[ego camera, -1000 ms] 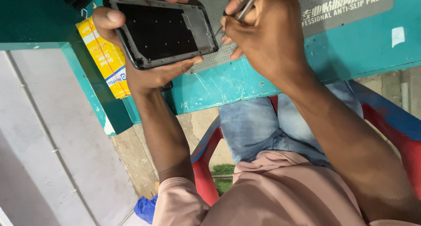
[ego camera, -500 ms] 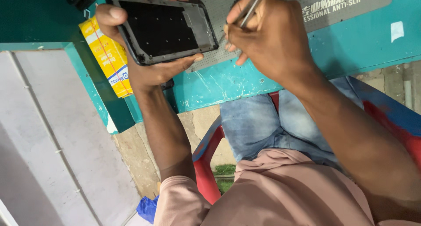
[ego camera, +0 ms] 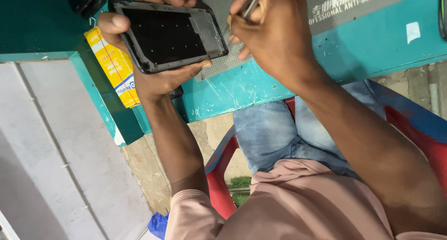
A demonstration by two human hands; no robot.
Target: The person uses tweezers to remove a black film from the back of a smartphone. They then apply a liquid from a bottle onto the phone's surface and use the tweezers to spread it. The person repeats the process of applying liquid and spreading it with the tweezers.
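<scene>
Holding a phone frame (ego camera: 170,35) in our left hand (ego camera: 153,67), fingers clamped round its edges, we keep it above the teal bench (ego camera: 372,44). Our right hand (ego camera: 274,35) pinches tweezers (ego camera: 253,0) just beside the frame's end, over a grey mat (ego camera: 326,7). A yellow box (ego camera: 116,67) stands nearby.

Teal counter (ego camera: 372,49) over a bare floor (ego camera: 191,142).
A grey mat (ego camera: 354,7) lies on the scratched counter; a red chair (ego camera: 219,174) stands below, beside a pale wall (ego camera: 60,174).
</scene>
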